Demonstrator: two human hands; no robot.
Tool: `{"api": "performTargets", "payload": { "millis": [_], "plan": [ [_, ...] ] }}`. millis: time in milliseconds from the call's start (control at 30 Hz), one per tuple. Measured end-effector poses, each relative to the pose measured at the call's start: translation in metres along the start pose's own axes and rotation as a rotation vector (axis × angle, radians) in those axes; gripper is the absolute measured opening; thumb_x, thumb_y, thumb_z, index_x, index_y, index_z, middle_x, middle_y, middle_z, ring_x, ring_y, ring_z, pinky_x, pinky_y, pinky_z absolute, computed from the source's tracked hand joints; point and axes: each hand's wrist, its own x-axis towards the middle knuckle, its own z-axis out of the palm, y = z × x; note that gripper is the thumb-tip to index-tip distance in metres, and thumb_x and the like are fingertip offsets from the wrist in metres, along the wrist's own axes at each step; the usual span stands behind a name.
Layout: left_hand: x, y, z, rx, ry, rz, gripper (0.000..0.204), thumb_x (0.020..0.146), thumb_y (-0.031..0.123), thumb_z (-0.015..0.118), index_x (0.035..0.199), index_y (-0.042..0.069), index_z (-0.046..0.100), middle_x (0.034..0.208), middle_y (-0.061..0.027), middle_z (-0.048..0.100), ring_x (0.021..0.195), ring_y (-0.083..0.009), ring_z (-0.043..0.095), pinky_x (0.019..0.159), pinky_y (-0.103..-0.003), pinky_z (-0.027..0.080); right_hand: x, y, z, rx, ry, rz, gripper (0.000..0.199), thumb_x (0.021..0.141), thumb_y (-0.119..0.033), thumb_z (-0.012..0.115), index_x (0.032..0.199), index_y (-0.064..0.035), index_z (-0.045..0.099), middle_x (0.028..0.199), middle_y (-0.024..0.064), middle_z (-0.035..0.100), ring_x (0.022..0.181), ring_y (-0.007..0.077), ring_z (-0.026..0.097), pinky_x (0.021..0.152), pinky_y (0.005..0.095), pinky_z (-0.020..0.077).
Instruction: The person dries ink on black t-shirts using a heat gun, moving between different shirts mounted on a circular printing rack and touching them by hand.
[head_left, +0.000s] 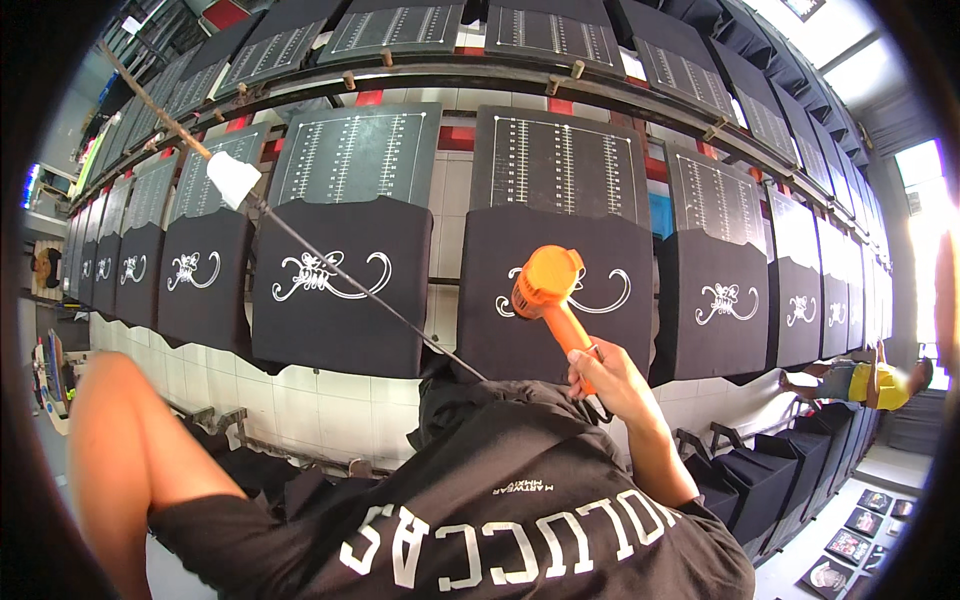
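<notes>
Rows of black garment panels, each with a white swirl print, run along a long tiled tabletop [320, 410] from 9 o'clock round to 3 o'clock, with ruled dark boards [560, 165] lined up beyond them at 12 o'clock. Just right of centre, the right hand [605, 380] holds the orange heat gun [545, 285], its grip wrapped tight around the handle, thumb and fingers pressed onto it. The gun's nozzle end hovers over the white swirl print [615, 295] of the centre panel [500, 340], close to the cloth, though contact cannot be judged. The left hand is out of sight; only a bare left arm [120, 440] shows at 8 o'clock. A thin line carrying a white wrap [232, 178] slants from 10 o'clock down toward the centre. At 3 o'clock, well apart, another person in yellow [865, 382] is low beside the row. The step in hand looks like heating the print on this 1 panel. The next move probably calls for sweeping the nozzle evenly over the whole swirl without letting it dwell or touch, then shifting on to a neighbouring panel [340, 340] at 9 o'clock of the gun.
</notes>
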Motion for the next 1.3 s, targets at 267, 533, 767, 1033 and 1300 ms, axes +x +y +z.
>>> {"api": "performTargets", "payload": {
  "millis": [267, 533, 767, 1033, 1300],
  "plan": [
    [-0.005, 0.0, -0.003, -0.007, -0.024, 0.081, 0.028, 0.08, 0.019, 0.069, 0.102, 0.003, 0.062, 0.081, -0.0079, 0.062, 0.076, -0.0279, 0.062, 0.075, -0.039, 0.051, 0.001, 0.003, -0.015, 0.005, 0.107, -0.031, 0.033, 0.1, -0.028, 0.057, 0.109, 0.003, 0.059, 0.077, 0.0028, 0.06, 0.064, 0.0102, 0.064, 0.058, 0.0239, 0.0516],
    [-0.012, -0.018, 0.01, -0.2, 0.15, 0.173, 0.026, 0.082, 0.015, 0.065, 0.104, 0.003, 0.059, 0.085, -0.0075, 0.058, 0.079, -0.0255, 0.06, 0.075, -0.038, 0.05, 0.015, -0.003, -0.017, -0.008, 0.126, -0.085, 0.03, 0.101, -0.027, 0.056, 0.109, 0.0017, 0.059, 0.076, 0.0023, 0.06, 0.064, 0.0102, 0.063, 0.059, 0.0241, 0.051],
    [0.132, -0.132, 0.147, -0.139, 0.675, 0.121, 0.025, 0.082, 0.021, 0.069, 0.095, 0.003, 0.061, 0.101, -0.0114, 0.065, 0.098, -0.0291, 0.065, 0.083, -0.039, 0.053, 0.024, -0.009, -0.019, -0.029, 0.143, -0.096, 0.032, 0.1, -0.028, 0.056, 0.106, 0.0032, 0.059, 0.076, 0.0036, 0.061, 0.063, 0.0117, 0.064, 0.058, 0.0251, 0.0509],
    [0.27, -0.109, 0.141, -0.68, 0.623, 0.851, 0.033, 0.089, 0.035, 0.062, 0.097, 0.004, 0.064, 0.09, -0.0134, 0.067, 0.09, -0.0311, 0.064, 0.081, -0.044, 0.051, 0.04, -0.018, -0.014, -0.037, 0.038, -0.083, 0.032, 0.102, -0.029, 0.053, 0.106, 0.0026, 0.058, 0.078, 0.0052, 0.061, 0.066, 0.0133, 0.065, 0.06, 0.0266, 0.0511],
    [0.268, -0.093, 0.159, -0.969, 0.499, 0.728, 0.033, 0.094, 0.035, 0.059, 0.094, 0.003, 0.065, 0.08, -0.015, 0.066, 0.082, -0.0347, 0.065, 0.075, -0.045, 0.052, 0.048, -0.022, -0.012, -0.142, -0.024, -0.073, 0.033, 0.102, -0.029, 0.052, 0.107, 0.0036, 0.056, 0.081, 0.0065, 0.062, 0.068, 0.0146, 0.066, 0.063, 0.0284, 0.0525]
  ]
}}
